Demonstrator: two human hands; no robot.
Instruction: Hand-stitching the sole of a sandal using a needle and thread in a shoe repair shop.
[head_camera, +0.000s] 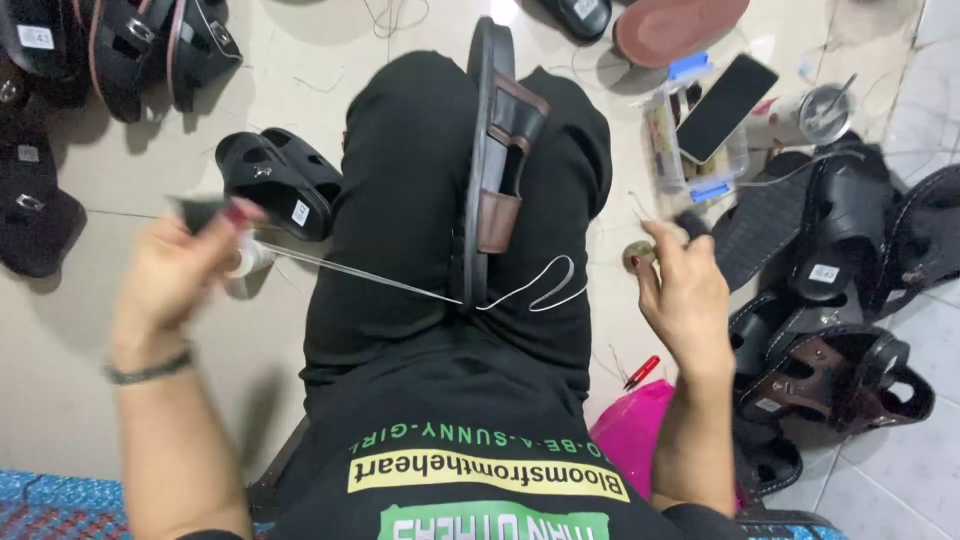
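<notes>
A dark sandal with brown straps (497, 150) stands on its edge, clamped between my knees in black trousers. My left hand (180, 270) is raised at the left, fingers closed on a dark-handled tool with a white thread (350, 272) running taut from it to the sandal's sole. The thread loops out (545, 290) on the right side of the sole. My right hand (685, 290) is at the right, fingers pinched on a small dark piece, with a small round object (638, 254) next to its thumb.
Black sandals lie on the tiled floor at the left (280, 180) and piled at the right (840, 330). A clear box (690, 150) with a phone (726, 106) on it sits upper right. A pink bag (635, 430) and red-handled tool (641, 371) lie near my right leg.
</notes>
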